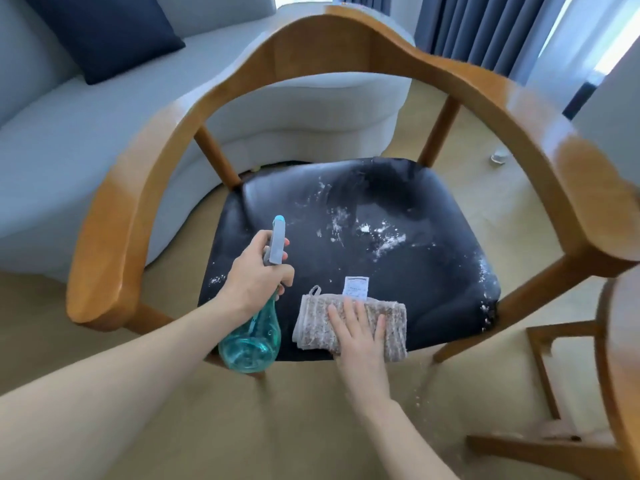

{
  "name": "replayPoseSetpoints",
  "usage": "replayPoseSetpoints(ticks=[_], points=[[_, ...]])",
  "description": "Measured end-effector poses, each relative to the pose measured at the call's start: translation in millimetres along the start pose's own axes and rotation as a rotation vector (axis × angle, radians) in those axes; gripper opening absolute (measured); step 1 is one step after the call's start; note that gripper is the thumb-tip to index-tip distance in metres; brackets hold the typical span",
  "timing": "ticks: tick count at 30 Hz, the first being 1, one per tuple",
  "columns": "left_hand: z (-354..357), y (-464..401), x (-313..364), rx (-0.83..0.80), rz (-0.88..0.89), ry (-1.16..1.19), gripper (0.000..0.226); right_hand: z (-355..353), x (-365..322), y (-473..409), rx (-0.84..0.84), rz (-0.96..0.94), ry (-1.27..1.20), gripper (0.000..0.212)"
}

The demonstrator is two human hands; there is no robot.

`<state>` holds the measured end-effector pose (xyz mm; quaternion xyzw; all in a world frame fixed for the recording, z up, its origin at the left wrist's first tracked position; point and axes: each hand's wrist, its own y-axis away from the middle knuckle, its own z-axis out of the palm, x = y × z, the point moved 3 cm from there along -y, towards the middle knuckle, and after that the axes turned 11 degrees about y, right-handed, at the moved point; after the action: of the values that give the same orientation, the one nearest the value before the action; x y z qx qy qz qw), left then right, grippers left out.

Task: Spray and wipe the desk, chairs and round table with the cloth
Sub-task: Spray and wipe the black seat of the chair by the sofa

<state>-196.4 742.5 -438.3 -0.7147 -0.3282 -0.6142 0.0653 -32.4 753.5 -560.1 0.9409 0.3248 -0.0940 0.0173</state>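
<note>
Left hand (254,271) gripping spray bottle (252,336); right hand (358,336) flat, fingers straight, on cloth (391,327); advised: mist white residue (363,230) beyond fingertips, then wipe with firm overlapping strokes.

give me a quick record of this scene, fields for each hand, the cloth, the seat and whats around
left hand: left hand grips the neck of the spray bottle, nozzle aimed over the seat
right hand: right hand lies flat on the cloth, fingers straight
cloth: folded cloth at the near edge of the seat, white tag showing
seat: dark seat of the wooden chair, with white specks and smears
around: grey sofa with a dark cushion behind, blue curtains at back
</note>
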Motion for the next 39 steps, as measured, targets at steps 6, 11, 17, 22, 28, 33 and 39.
replayPoseSetpoints(ticks=[6,11,17,22,28,33,39], points=[[13,3,38,0.013,0.014,0.041,0.041,0,-19,31,-0.182,-0.115,-0.061,0.111],[19,7,60,0.041,0.006,0.061,0.047,-10,-18,44,-0.307,-0.152,-0.039,0.111],[28,3,83,0.094,0.018,0.065,0.045,-80,39,-4,-0.337,-0.009,-0.362,0.08],[33,-8,101,0.165,0.036,0.059,0.042,-114,108,-73,-0.07,0.043,-0.23,0.062],[73,-29,93,0.092,0.004,0.109,0.043,-115,176,-130,-0.008,0.196,-0.067,0.066],[99,-61,79,-0.045,-0.036,0.061,0.039,-97,214,-135,-0.067,0.349,0.052,0.073],[108,-97,92,-0.159,-0.04,-0.067,0.05,-81,223,-124,-0.142,0.505,0.033,0.07]])
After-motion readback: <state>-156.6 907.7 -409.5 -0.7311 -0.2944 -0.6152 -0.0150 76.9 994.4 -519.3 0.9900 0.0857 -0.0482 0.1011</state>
